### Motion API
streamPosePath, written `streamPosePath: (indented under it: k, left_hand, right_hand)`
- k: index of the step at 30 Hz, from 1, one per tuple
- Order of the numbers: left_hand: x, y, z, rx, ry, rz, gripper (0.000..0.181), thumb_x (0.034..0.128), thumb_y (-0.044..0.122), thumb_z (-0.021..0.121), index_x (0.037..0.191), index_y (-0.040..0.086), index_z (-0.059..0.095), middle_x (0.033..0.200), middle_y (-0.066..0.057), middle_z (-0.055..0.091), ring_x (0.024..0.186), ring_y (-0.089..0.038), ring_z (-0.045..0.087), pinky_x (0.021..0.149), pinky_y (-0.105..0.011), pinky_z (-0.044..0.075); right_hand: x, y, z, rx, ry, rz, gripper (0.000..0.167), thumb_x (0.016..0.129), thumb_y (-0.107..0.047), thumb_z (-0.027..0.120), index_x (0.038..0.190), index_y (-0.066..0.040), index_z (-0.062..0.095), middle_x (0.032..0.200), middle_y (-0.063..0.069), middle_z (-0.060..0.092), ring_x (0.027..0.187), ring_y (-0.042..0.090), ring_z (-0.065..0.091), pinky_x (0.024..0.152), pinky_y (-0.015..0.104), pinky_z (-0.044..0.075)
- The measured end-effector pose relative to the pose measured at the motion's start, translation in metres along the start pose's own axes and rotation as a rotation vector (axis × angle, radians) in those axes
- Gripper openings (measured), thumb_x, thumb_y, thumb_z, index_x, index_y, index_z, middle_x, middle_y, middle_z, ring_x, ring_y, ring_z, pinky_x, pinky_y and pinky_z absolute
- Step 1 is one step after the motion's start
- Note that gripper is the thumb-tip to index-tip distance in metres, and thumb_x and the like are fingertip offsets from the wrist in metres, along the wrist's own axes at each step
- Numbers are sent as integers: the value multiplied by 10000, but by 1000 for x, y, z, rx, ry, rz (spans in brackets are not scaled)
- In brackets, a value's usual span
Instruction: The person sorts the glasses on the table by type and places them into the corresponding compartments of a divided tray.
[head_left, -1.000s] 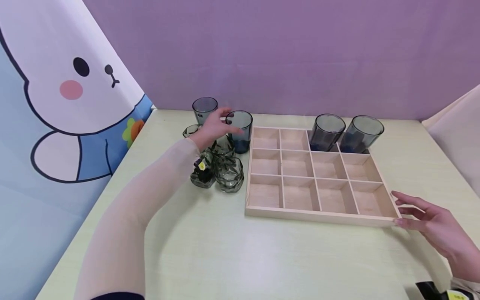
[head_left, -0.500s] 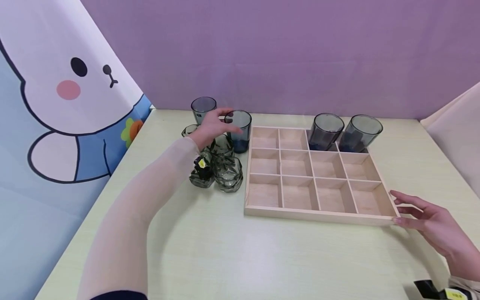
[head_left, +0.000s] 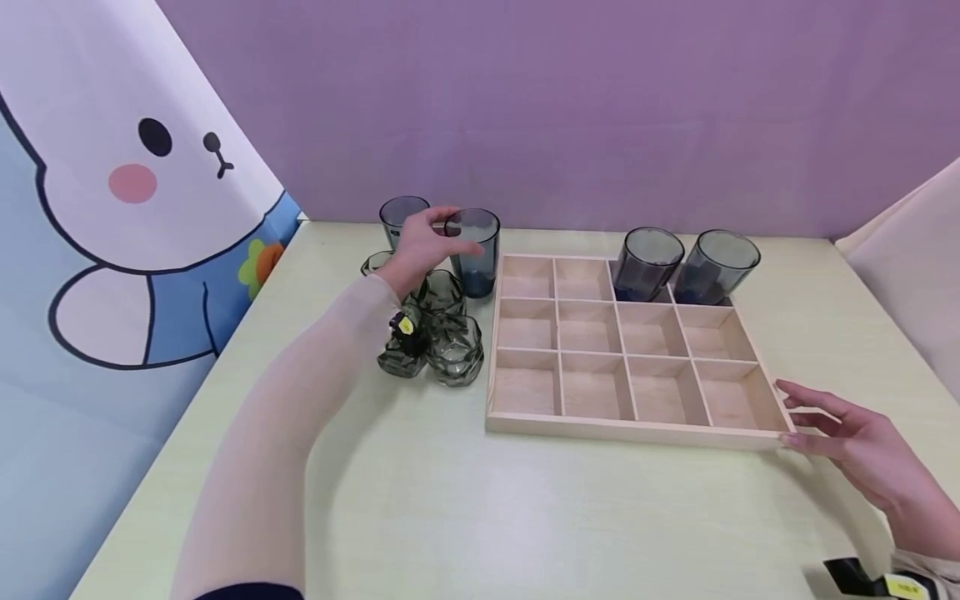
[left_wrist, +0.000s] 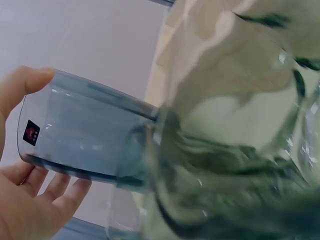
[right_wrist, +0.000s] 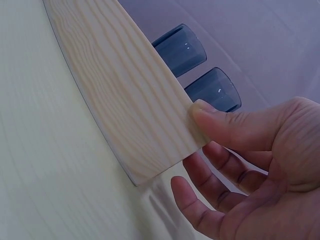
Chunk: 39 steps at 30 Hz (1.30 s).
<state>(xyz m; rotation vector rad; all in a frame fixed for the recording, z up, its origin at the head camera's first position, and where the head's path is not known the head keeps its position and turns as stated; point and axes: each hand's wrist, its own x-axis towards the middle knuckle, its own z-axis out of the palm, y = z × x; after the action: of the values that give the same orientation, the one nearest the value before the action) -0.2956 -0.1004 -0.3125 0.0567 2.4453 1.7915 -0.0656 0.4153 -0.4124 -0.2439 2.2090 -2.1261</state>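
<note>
My left hand (head_left: 425, 247) grips a tall blue-grey glass (head_left: 480, 254) near its rim, thumb on one side and fingers on the other. In the left wrist view the same glass (left_wrist: 95, 125) bears a small dark label, and a faceted green glass (left_wrist: 235, 125) fills the right side. At the near right corner of the divided wooden tray (head_left: 637, 434), my right hand (head_left: 862, 450) holds the edge between thumb and fingers. Two more tall glasses, one nearer the middle (head_left: 649, 262) and one at the right (head_left: 716, 267), stand tilted in the tray's back row.
Another tall glass (head_left: 401, 218) stands behind my left hand. Several faceted green glasses (head_left: 455, 350) cluster under my left wrist, left of the tray, partly hidden. A purple backdrop (head_left: 570, 108) rises behind the table (head_left: 480, 517).
My left hand has raised the tall glass slightly, its rim and base now higher. The right hand still holds the tray corner. The whole head view has shifted a little left.
</note>
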Motion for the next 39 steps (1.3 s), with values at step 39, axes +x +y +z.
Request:
streamPosePath:
  k: [39]
  left_hand:
    - [5,55,47,-122,12,80,775,691,124,921,1386,177,581,1273,39,579,1093,-156,553,884,-275,520]
  right_hand:
    - [0,6,-4,52,-27,-3,686,832,302,538,1393,-89,592,1155,-62,615,988,34,604,726,160,519]
